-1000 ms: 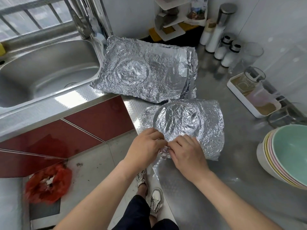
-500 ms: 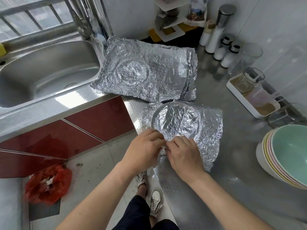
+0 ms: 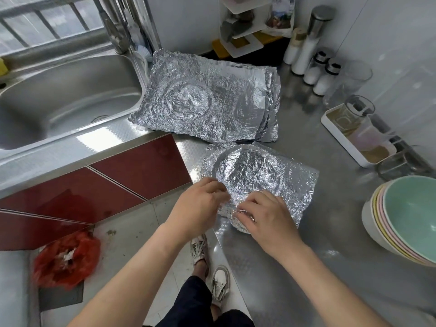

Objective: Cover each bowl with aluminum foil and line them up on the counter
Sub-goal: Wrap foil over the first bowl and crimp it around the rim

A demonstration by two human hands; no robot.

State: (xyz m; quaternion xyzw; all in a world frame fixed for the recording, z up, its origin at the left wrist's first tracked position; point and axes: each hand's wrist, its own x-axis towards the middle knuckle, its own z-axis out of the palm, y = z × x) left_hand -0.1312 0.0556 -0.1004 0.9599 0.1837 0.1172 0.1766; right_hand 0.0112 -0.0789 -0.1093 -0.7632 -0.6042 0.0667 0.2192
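Pinching foil (image 3: 257,172) w/ R hand (image 3: 267,219); L hand (image 3: 200,205) grip unclear; foil stack (image 3: 212,100) behind, bowls (image 3: 410,213) right.

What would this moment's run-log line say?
foil-covered bowl: on counter | left hand: at foil, grip unclear | right hand: pinches foil | stacked bowls: uncovered

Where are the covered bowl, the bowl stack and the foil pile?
covered bowl (image 3: 245,171), head view, foil top.
bowl stack (image 3: 412,208), head view, top bowl's inside.
foil pile (image 3: 212,100), head view, top sheet.
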